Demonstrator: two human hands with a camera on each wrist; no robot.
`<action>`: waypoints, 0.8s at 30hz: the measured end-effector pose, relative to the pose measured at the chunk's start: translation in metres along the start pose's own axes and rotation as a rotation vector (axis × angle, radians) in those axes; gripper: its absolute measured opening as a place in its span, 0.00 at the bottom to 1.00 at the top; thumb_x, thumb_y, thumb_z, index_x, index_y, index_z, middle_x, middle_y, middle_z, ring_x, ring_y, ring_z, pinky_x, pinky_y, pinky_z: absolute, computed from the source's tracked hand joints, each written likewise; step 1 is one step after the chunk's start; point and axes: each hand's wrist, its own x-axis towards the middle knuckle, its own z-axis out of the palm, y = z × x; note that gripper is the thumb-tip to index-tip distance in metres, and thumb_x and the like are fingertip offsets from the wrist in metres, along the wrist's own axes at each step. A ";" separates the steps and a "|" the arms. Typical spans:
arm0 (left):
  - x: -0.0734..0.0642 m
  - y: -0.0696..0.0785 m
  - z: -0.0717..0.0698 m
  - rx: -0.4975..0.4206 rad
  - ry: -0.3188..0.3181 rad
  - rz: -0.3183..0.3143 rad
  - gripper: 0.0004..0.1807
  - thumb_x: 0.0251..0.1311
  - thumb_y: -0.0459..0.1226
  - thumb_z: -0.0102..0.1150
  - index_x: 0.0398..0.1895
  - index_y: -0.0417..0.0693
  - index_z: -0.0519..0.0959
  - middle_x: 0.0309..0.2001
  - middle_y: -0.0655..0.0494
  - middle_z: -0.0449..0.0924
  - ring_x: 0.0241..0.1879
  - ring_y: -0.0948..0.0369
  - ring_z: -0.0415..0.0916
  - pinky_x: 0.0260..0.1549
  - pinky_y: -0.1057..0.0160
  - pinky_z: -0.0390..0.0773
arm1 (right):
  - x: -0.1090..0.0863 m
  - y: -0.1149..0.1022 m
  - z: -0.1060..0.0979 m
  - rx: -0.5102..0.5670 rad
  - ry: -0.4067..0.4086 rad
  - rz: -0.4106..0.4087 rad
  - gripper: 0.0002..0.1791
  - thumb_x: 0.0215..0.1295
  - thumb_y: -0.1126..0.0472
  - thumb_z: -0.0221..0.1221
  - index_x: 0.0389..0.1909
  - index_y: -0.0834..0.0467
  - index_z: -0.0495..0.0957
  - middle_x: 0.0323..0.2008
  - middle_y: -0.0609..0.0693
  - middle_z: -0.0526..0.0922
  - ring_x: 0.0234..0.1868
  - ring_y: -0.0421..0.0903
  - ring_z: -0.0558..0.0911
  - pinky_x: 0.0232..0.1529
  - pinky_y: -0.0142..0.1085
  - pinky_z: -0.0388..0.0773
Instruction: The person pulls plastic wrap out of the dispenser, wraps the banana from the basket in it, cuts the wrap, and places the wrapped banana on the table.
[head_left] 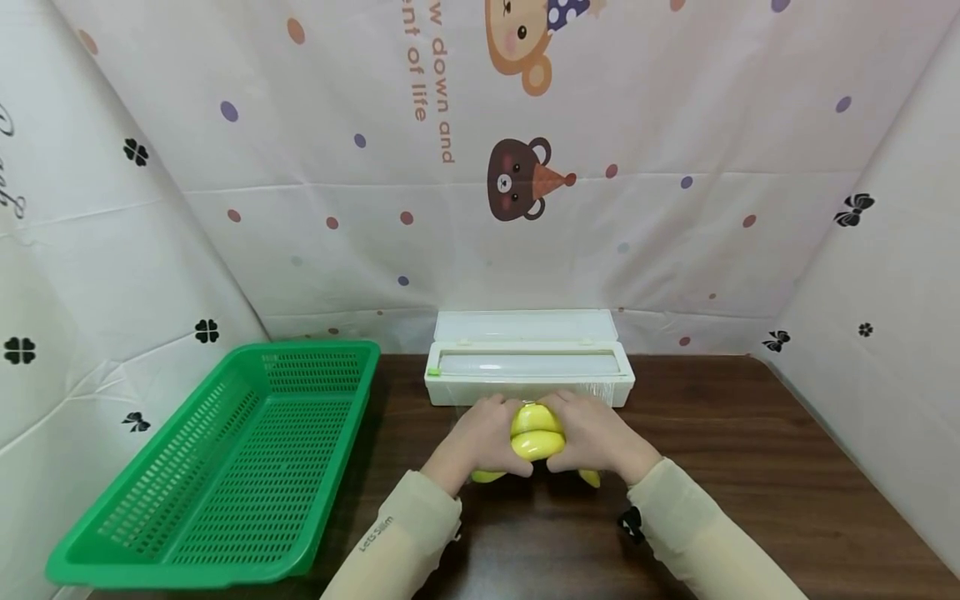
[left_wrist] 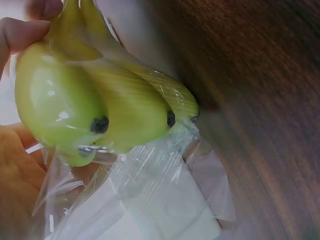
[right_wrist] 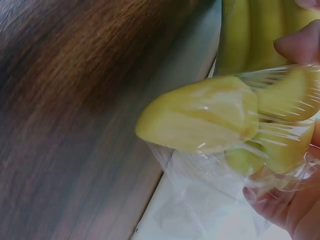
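Both hands hold a bunch of bananas between them, just in front of the cling film box. My left hand grips one side of the bunch, its thumb and fingers around the fruit. On the other side the right hand grips it too. Clear cling film lies over the greenish, black-ended tips in the left wrist view and hangs loose below them. In the right wrist view, film stretches over a yellow banana and trails in creases. The hands hide most of the bunch in the head view.
A green plastic basket stands on the left of the dark wooden table. The film box sits at the back with its lid raised and a film roll inside. Printed white cloth surrounds the table.
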 end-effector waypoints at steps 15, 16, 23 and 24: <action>0.002 -0.001 -0.001 -0.023 -0.059 0.008 0.33 0.31 0.54 0.71 0.44 0.50 0.76 0.29 0.63 0.72 0.28 0.66 0.66 0.26 0.71 0.69 | -0.003 -0.004 -0.002 0.049 -0.045 0.036 0.35 0.31 0.51 0.69 0.48 0.54 0.76 0.34 0.39 0.74 0.37 0.40 0.69 0.37 0.35 0.66; 0.002 0.000 -0.001 -0.026 -0.061 0.007 0.33 0.31 0.54 0.71 0.44 0.49 0.76 0.29 0.63 0.71 0.28 0.66 0.66 0.26 0.71 0.68 | -0.004 -0.003 -0.002 0.067 -0.053 0.040 0.35 0.31 0.51 0.69 0.49 0.54 0.76 0.35 0.40 0.74 0.37 0.40 0.69 0.36 0.34 0.67; -0.002 -0.001 0.000 -0.110 -0.078 -0.023 0.36 0.32 0.51 0.71 0.49 0.48 0.74 0.31 0.62 0.72 0.29 0.66 0.68 0.28 0.71 0.70 | -0.004 0.001 0.002 0.128 -0.074 0.033 0.36 0.32 0.53 0.69 0.51 0.54 0.74 0.32 0.39 0.73 0.33 0.39 0.70 0.31 0.31 0.69; -0.003 -0.002 0.000 -0.126 -0.082 -0.035 0.37 0.32 0.51 0.72 0.49 0.47 0.73 0.32 0.62 0.73 0.29 0.66 0.68 0.29 0.71 0.70 | -0.005 0.001 0.002 0.143 -0.080 0.037 0.37 0.32 0.53 0.69 0.52 0.54 0.73 0.31 0.39 0.73 0.31 0.39 0.70 0.30 0.30 0.69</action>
